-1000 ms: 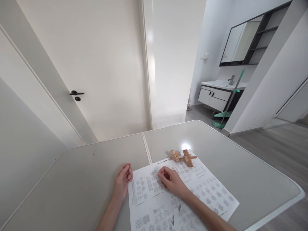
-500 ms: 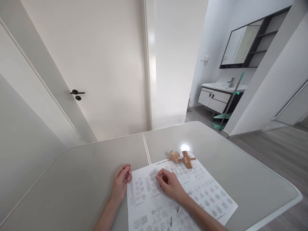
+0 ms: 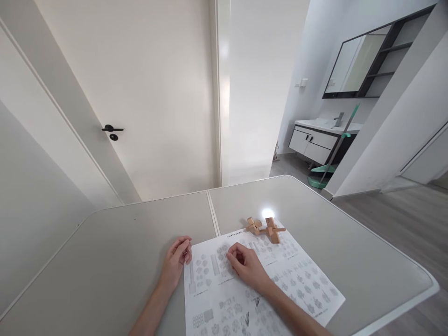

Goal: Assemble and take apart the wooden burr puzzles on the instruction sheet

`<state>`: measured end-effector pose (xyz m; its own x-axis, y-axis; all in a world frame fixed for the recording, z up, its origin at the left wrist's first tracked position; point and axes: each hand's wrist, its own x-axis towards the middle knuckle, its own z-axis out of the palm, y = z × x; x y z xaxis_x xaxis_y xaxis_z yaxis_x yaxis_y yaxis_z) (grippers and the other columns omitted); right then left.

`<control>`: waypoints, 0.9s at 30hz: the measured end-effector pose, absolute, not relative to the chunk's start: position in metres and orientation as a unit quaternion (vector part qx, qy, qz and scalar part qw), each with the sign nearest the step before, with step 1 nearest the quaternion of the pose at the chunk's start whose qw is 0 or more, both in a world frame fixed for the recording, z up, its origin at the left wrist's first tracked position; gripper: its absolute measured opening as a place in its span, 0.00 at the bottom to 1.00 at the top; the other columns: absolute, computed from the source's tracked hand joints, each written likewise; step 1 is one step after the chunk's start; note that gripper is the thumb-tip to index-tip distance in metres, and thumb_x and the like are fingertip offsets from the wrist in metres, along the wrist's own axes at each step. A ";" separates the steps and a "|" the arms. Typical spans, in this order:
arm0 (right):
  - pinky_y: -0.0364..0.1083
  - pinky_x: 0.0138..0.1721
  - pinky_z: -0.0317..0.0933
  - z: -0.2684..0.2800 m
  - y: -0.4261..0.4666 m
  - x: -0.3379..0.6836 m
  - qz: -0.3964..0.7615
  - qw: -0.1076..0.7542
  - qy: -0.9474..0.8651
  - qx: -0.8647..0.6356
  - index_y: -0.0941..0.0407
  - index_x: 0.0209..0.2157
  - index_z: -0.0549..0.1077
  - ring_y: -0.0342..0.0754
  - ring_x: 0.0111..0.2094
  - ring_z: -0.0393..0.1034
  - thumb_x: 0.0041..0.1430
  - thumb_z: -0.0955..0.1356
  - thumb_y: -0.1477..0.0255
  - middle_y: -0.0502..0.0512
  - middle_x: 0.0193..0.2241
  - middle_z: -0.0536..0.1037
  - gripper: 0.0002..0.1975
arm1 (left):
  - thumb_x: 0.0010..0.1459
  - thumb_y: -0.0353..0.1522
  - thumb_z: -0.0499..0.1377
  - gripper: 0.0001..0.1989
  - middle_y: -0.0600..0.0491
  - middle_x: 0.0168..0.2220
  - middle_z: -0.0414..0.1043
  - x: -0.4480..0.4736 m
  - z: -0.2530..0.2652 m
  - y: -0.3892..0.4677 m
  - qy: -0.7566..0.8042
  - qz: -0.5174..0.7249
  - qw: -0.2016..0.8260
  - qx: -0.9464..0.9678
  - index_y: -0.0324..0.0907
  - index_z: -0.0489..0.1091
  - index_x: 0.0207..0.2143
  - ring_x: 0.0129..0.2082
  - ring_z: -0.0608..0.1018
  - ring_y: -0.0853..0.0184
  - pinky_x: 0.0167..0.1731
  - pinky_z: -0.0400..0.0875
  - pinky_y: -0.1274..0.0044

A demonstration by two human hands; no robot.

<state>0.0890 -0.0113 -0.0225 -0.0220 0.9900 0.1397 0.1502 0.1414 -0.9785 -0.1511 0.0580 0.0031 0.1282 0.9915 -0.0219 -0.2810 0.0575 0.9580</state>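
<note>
A printed paper sheet [image 3: 224, 291] with rows of small grey diagrams lies on the table. My left hand [image 3: 177, 261] rests at its left edge, fingers loosely curled and thumb against them, with nothing visible inside. On the upper middle of the sheet sits my right hand [image 3: 247, 263], its fingers curled and thumb meeting the index finger around a hollow; no object shows there. Beyond it, at the sheet's top edge, stand two interlocking wooden puzzles, a smaller cross-shaped one [image 3: 254, 226] and a larger one [image 3: 272, 230]. Neither hand touches them.
The grey table [image 3: 122, 261] has a pale seam and a raised white rim. Behind it is a closed door with a black handle [image 3: 112, 128]. To the far right are a washbasin cabinet [image 3: 311, 142], a mirror [image 3: 357, 60] and a green dustpan [image 3: 318, 182].
The view has shifted very slightly. Both hands, the sheet and the wooden puzzles keep their places.
</note>
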 end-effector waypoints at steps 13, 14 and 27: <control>0.40 0.15 0.51 -0.007 -0.006 0.104 0.559 0.557 -0.404 -0.463 0.53 0.30 0.67 0.40 0.16 0.56 0.57 0.71 0.48 0.44 0.20 0.67 0.23 | 0.53 0.41 0.68 0.14 0.59 0.24 0.64 -0.148 0.006 0.056 0.409 0.522 0.604 0.442 0.40 0.74 0.34 0.19 0.62 0.74 0.20 0.58 0.79; 0.40 0.15 0.50 -0.007 -0.005 0.106 0.574 0.566 -0.381 -0.453 0.54 0.29 0.67 0.39 0.16 0.56 0.56 0.72 0.49 0.44 0.20 0.66 0.23 | 0.53 0.41 0.68 0.14 0.59 0.23 0.64 -0.148 0.006 0.056 0.409 0.519 0.604 0.444 0.40 0.74 0.34 0.19 0.62 0.74 0.20 0.58 0.79; 0.38 0.08 0.37 -0.017 0.001 0.132 0.639 0.652 -0.226 -0.338 0.53 0.32 0.70 0.38 0.11 0.38 0.61 0.67 0.44 0.37 0.13 0.51 0.25 | 0.52 0.43 0.69 0.16 0.59 0.23 0.63 -0.141 0.010 0.054 0.427 0.515 0.587 0.456 0.41 0.74 0.32 0.19 0.62 0.74 0.21 0.57 0.80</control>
<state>0.1324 0.0012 -0.0165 0.0803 0.9872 -0.1379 -0.6816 -0.0466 -0.7303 -0.1405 0.0536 0.0095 0.1057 0.9939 -0.0320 -0.2150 0.0542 0.9751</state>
